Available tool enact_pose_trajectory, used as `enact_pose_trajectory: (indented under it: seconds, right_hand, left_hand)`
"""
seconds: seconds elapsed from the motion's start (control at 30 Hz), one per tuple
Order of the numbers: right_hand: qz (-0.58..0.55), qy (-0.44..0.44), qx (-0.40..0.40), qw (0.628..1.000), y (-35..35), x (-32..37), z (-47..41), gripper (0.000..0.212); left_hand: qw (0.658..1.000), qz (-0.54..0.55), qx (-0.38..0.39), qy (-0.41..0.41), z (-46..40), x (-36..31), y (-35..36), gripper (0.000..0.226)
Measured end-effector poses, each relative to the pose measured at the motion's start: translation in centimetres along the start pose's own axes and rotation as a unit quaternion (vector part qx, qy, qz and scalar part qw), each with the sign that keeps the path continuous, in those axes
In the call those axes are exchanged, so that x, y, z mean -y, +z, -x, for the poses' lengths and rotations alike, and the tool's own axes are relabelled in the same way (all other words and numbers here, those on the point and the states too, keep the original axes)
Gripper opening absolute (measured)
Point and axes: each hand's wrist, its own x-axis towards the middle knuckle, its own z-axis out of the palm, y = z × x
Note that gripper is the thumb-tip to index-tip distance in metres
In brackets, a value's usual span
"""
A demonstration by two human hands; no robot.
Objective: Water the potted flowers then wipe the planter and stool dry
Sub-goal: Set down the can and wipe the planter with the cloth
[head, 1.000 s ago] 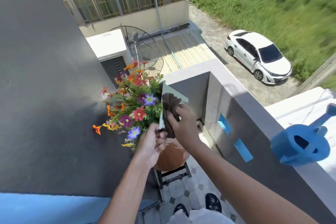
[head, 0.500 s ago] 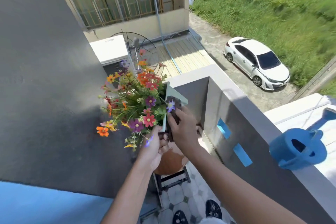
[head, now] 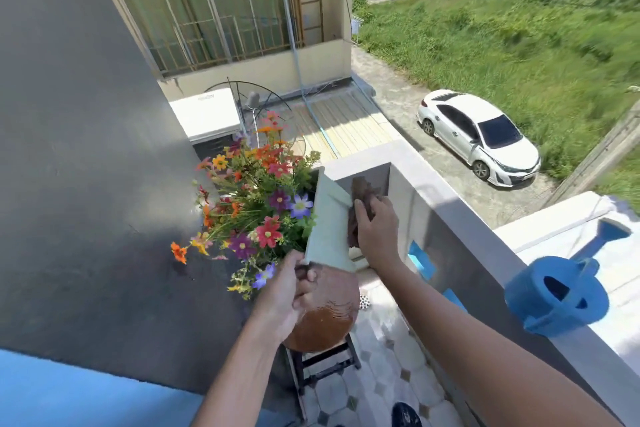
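Note:
Colourful flowers (head: 256, 204) fill a pale green planter (head: 327, 229), which is tilted with one flat side facing me. My left hand (head: 287, 302) grips the planter's lower corner. My right hand (head: 375, 230) presses a brown cloth (head: 362, 191) flat against the planter's right side near its top edge. Just below the planter a round brown pot (head: 325, 322) rests on a dark stool (head: 325, 362). The planter's far side is hidden behind the flowers.
A blue watering can (head: 554, 298) stands on top of the balcony wall (head: 467, 253) at the right. A dark grey wall (head: 86, 184) closes the left side. The tiled floor (head: 381, 385) and my shoe (head: 405, 414) show below.
My right hand has slid the cloth up along the planter's side. The planter's flat side is turned more towards me, and my left hand has shifted lower on its corner.

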Motion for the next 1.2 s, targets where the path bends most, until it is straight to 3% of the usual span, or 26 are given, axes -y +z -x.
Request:
enact_pose_trajectory:
  seconds: [0.23,0.43,0.6,0.73,0.9,0.97,1.07,1.13,1.2]
  right_hand:
    - [-0.057,-0.146,0.090,0.984,0.3,5.2,4.1,0.033]
    - [-0.057,-0.109,0.071,0.990,-0.1,2.7,6.4,0.033]
    - [-0.058,-0.143,0.034,0.987,-0.1,5.6,3.6,0.039]
    - [-0.074,-0.062,-0.004,0.995,-1.1,6.6,-2.3,0.039]
    - [-0.117,0.042,0.112,0.986,-4.0,6.9,-6.5,0.034]
    - [-0.057,0.031,0.192,0.979,-4.5,6.7,-6.8,0.039]
    - [0.038,0.011,0.301,0.953,-5.1,5.9,-6.8,0.031]
    - [-0.001,0.079,0.314,0.946,-5.4,5.9,-6.4,0.016]
    - [-0.024,0.109,0.293,0.950,-5.4,5.8,-5.9,0.019]
  left_hand:
    - [0.999,0.039,-0.036,0.003,-2.1,-0.3,0.5,0.027]
    - [0.999,-0.003,-0.031,-0.009,-1.6,0.0,0.9,0.033]
    - [0.999,-0.048,-0.020,-0.014,-1.2,-0.8,1.4,0.028]
    - [0.989,-0.146,-0.007,-0.002,-1.3,-1.2,0.9,0.022]
    - [0.970,-0.235,-0.056,0.028,-1.5,-2.2,-1.2,0.037]
    - [0.965,-0.253,-0.052,0.048,-1.4,-3.0,-1.8,0.042]
    - [0.952,-0.290,-0.062,0.072,-0.9,-4.1,-1.8,0.044]
    - [0.944,-0.309,-0.090,0.068,-0.7,-4.1,-1.7,0.041]
    - [0.955,-0.259,-0.142,0.032,-1.0,-3.8,-1.5,0.033]
